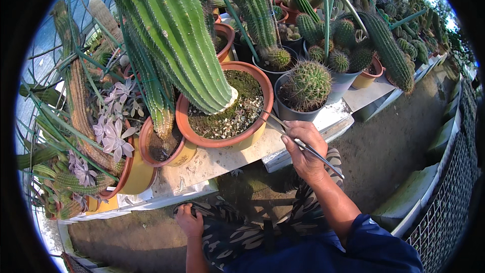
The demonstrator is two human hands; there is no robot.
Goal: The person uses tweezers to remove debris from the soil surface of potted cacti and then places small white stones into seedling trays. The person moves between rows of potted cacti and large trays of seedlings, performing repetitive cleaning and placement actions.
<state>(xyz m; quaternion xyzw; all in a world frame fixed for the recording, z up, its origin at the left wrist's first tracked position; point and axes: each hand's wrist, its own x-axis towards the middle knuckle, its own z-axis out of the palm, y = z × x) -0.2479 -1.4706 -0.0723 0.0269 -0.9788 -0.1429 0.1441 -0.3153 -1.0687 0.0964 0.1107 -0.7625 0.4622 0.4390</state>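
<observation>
Long metal tweezers (pixel 308 148) are held in my right hand (pixel 306 151), their two tips apart over the right side of a terracotta-rimmed pot (pixel 269 94). Pale gravel (pixel 231 125) and mossy soil fill that pot. A thick ribbed columnar cactus (pixel 182 41) leans up and left out of it, with a whitish base. My left hand (pixel 189 220) rests low at my knee, on the camouflage trousers, fingers bent; whether it holds anything cannot be told. Just right of the big pot stands a round spiny cactus (pixel 310 83) in a grey pot (pixel 299 113).
A smaller pot with a browned cactus base (pixel 163 121) and a pale purple succulent (pixel 115 140) stand left. More potted cacti crowd behind, with green stakes (pixel 326 22) among them. The pots stand on a pale slab bench (pixel 219 161). Wire mesh (pixel 435 204) edges the right side.
</observation>
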